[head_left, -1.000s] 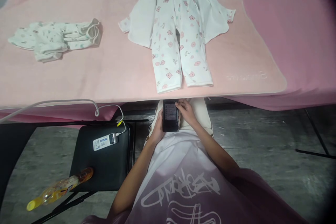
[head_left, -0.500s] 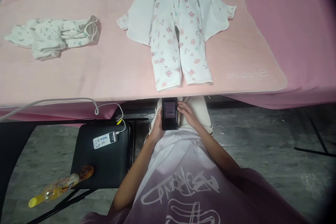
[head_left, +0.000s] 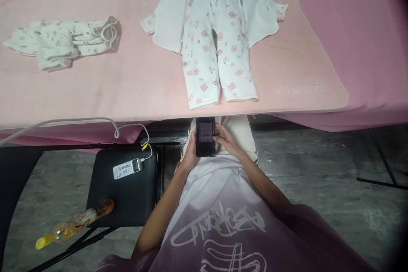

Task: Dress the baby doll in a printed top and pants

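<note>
Phone over the lap, just in front of the table's near edge, lit screen facing the wearer! The left hand is clamped along its left side; the right hand touches the right edge, a fingertip at the screen, though whether it grips too I can't tell. Up on the pink blanket, patterned pants lie over a white top, folded clothes well off to the left.
</note>
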